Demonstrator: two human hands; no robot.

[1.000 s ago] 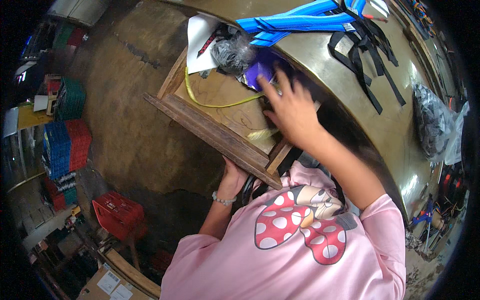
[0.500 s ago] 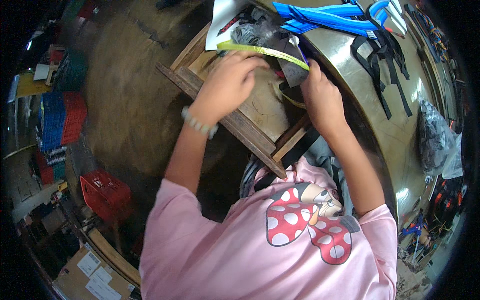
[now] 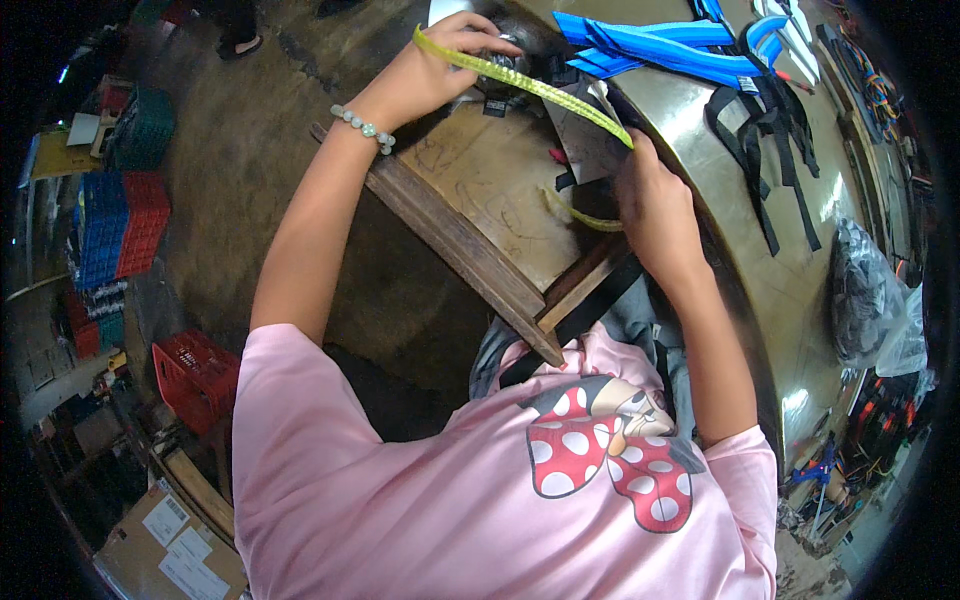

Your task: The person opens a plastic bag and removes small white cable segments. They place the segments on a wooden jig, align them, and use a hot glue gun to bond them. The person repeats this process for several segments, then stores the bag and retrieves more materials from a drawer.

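Note:
A glossy yellow-green strip (image 3: 540, 90) arcs across the wooden tray, with its right part pinched in my right hand (image 3: 660, 210). Another length of the same colour curls out below that hand. My left hand (image 3: 425, 75), with a beaded bracelet on its wrist, is at the tray's far left corner. Its fingers stretch out over a clear plastic bag (image 3: 512, 50), and the strip's free end passes over its back. The wooden tray (image 3: 455, 235) tilts in front of my body. A grey flat piece (image 3: 582, 140) and small dark bits lie at its right side.
A metal-topped table (image 3: 760, 290) curves along the right, carrying blue strips (image 3: 655, 45), black straps (image 3: 755, 160) and a plastic bag of dark pieces (image 3: 860, 290). On the left floor are a red crate (image 3: 195, 375), stacked blue and red crates (image 3: 120, 225) and a cardboard box (image 3: 170, 535).
My left hand has moved away and to the left, toward the tray's far corner, with its fingers now more stretched. My right hand has shifted slightly nearer, still gripping the strip.

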